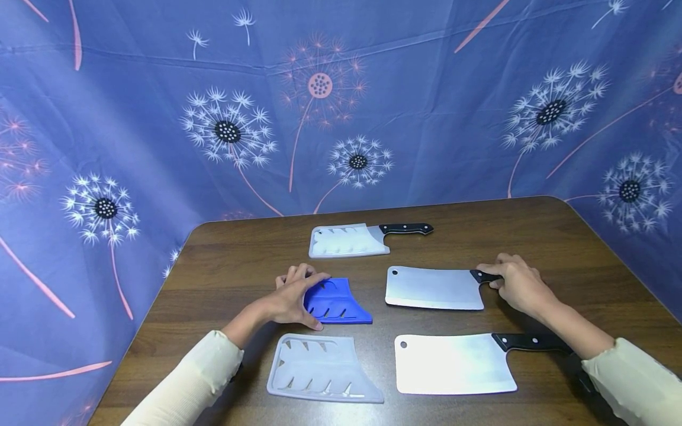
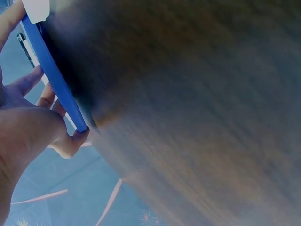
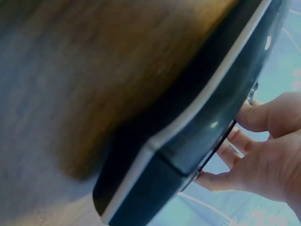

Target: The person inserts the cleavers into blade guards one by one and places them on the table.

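My left hand [image 1: 292, 300] grips the left end of a blue blade guard [image 1: 338, 302], thumb at its near edge and fingers at its far edge. In the left wrist view, the blue guard [image 2: 54, 77] shows edge-on, low over the wood. To the right, a cleaver [image 1: 433, 289] lies with its broad blade toward the guard. My right hand [image 1: 524, 287] holds this cleaver's black handle [image 1: 482, 276], partly hidden by the fingers. The right wrist view has the right hand [image 3: 263, 155] beyond the large, close handle [image 3: 207, 117] of another cleaver.
A larger cleaver [image 1: 453, 364] lies nearest me, below the right forearm. Left of it is a pale translucent blade guard [image 1: 322, 370]. At the back, a sheathed cleaver [image 1: 351, 241] rests on the brown table [image 1: 240, 248]. A blue dandelion-print cloth [image 1: 415, 118] hangs behind.
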The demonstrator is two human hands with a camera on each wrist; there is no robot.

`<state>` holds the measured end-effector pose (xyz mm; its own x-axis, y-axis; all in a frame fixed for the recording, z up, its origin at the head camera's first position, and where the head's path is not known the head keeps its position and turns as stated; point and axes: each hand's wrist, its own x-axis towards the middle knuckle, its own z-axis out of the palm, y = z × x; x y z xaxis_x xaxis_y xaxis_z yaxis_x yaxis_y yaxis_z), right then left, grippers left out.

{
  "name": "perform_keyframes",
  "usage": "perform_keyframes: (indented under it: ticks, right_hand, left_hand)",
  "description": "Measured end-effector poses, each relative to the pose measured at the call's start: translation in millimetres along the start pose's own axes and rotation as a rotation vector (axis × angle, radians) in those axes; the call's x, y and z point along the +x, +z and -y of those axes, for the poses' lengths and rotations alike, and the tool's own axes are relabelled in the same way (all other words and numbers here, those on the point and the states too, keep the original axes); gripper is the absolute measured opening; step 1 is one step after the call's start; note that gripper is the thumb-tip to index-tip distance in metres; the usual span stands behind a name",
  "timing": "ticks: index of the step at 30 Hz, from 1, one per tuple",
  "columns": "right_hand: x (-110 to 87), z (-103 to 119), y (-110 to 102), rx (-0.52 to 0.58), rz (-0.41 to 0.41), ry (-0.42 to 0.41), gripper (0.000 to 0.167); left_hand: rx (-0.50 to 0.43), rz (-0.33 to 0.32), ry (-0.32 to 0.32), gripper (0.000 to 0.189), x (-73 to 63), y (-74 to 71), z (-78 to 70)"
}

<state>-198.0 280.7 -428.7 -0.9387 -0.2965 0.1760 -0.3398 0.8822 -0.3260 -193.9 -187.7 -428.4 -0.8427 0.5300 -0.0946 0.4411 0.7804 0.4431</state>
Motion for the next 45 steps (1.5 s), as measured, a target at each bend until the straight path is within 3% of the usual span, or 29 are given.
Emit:
perform_keyframes:
  ticks: [8,21,29,39,45]
  right_hand:
    - [0.9,2.6,-0.9,0.015,-0.096,-0.019,0.056]
    - [5.9,10.6,-5.2,0.035,-0.302,-0.063,0.062]
    - [4.9,17.3,-8.9,0.045,-0.347,-0.044,0.065]
    - [6.7,25.9,-11.5,0.063,-0.405,-0.034,0.063]
    - [8.3,29.1,-12.1,0.065,-0.425,-0.042,0.063]
  left_hand:
    - [0.003,-0.104,0.018,0.105,1.8,-2.6,-0.6]
    - [0.061,-0.371,0.011,0.105,6.9,-19.1,-2.6]
    - [0.078,-0.447,-0.009,0.105,6.5,-26.1,-6.7]
    - [0.092,-0.531,0.018,0.107,7.2,-32.0,-10.1]
    - [0.098,-0.553,0.019,0.109,7.0,-36.1,-12.2]
